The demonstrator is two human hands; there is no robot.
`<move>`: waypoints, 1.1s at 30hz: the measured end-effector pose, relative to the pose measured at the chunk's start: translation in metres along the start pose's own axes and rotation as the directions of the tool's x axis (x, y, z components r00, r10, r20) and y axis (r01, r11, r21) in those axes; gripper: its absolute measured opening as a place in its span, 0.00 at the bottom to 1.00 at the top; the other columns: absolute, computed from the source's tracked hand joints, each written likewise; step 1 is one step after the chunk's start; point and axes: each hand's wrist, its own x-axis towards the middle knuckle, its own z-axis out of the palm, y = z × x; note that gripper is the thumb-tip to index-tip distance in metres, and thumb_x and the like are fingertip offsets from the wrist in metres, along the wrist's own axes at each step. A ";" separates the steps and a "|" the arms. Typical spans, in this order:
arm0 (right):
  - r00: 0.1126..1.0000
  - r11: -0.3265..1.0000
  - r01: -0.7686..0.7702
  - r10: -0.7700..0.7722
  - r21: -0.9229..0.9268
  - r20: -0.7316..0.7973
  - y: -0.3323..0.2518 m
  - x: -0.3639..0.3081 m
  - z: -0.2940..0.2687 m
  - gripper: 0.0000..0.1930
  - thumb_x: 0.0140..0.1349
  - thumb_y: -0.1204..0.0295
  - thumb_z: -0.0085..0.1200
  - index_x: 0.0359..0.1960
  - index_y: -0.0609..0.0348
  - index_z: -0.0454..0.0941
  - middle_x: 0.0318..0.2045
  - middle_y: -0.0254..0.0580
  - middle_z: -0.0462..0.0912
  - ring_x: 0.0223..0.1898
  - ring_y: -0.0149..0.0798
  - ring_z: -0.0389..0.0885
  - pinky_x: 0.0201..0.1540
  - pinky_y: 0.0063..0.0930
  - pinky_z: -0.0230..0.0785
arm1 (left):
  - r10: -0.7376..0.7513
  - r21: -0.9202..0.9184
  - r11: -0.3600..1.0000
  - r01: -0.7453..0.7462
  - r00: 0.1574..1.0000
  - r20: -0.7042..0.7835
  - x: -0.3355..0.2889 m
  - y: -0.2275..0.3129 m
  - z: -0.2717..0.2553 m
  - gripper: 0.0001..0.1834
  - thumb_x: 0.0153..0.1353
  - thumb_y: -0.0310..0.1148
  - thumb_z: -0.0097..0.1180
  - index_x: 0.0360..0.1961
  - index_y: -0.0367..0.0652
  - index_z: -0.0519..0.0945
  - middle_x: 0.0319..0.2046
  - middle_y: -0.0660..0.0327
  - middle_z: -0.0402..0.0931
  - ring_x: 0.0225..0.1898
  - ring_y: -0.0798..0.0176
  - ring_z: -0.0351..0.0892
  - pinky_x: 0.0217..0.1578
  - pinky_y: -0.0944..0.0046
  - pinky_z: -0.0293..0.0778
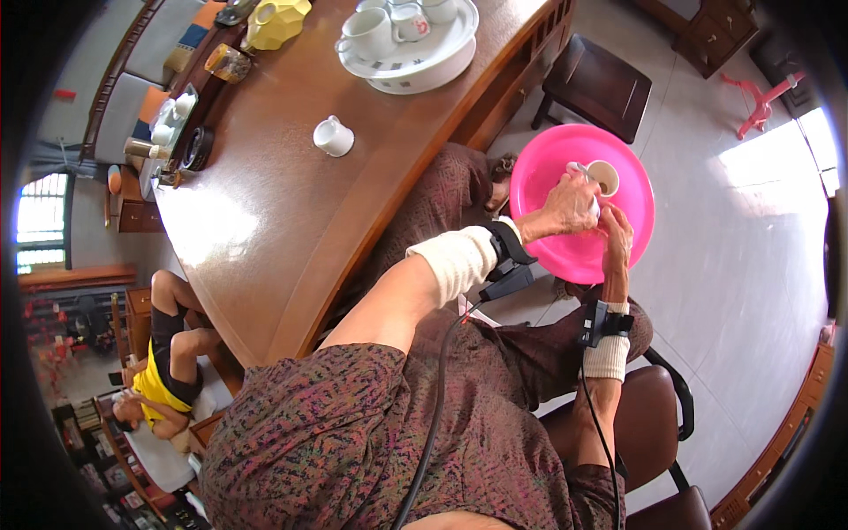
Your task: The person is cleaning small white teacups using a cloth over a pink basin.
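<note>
Over a bright pink basin [541, 249], both of my hands are close together. My left hand [570, 203] is closed with its fingers against a white cup [604, 179], whose open mouth faces up. A bit of something white shows under the left fingers, too covered to name. My right hand [617, 231] is just to the right and nearer, its fingers bent in toward the left hand. What the right fingers hold, if anything, is hidden. A white mug [334, 137] rests apart on the wooden table.
The wooden table [291, 203] runs along my left, bearing a round white tray [415, 82] with several white cups. A dark stool [597, 86] stands beyond the basin. Far left, a person in a yellow top [155, 389] reclines. Cables run from my wrist straps.
</note>
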 end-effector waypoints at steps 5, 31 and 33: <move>0.996 0.970 0.085 -0.087 -0.229 0.000 0.011 0.005 -0.002 0.17 0.60 0.66 0.51 0.45 0.66 0.74 0.34 0.40 0.79 0.34 0.29 0.75 0.37 0.20 0.67 | 0.368 0.239 0.900 -0.365 0.929 0.031 0.005 -0.004 0.002 0.19 0.44 0.32 0.56 0.39 0.38 0.77 0.38 0.40 0.72 0.42 0.36 0.70 0.48 0.44 0.64; 0.915 0.832 0.360 -0.227 -0.423 0.332 -0.066 0.007 0.107 0.14 0.59 0.66 0.47 0.40 0.63 0.77 0.30 0.43 0.80 0.33 0.33 0.78 0.37 0.26 0.69 | 0.143 0.430 0.903 0.000 0.944 -0.299 -0.040 -0.059 -0.234 0.21 0.43 0.38 0.58 0.40 0.42 0.73 0.36 0.50 0.73 0.41 0.47 0.71 0.45 0.54 0.66; 0.913 0.825 0.369 -0.236 -0.428 0.332 -0.077 0.014 0.139 0.14 0.58 0.67 0.47 0.41 0.62 0.77 0.32 0.45 0.81 0.33 0.35 0.79 0.38 0.26 0.69 | 0.138 0.417 0.909 0.005 0.940 -0.312 -0.044 -0.064 -0.236 0.21 0.43 0.37 0.57 0.40 0.42 0.73 0.37 0.50 0.73 0.41 0.46 0.70 0.46 0.54 0.65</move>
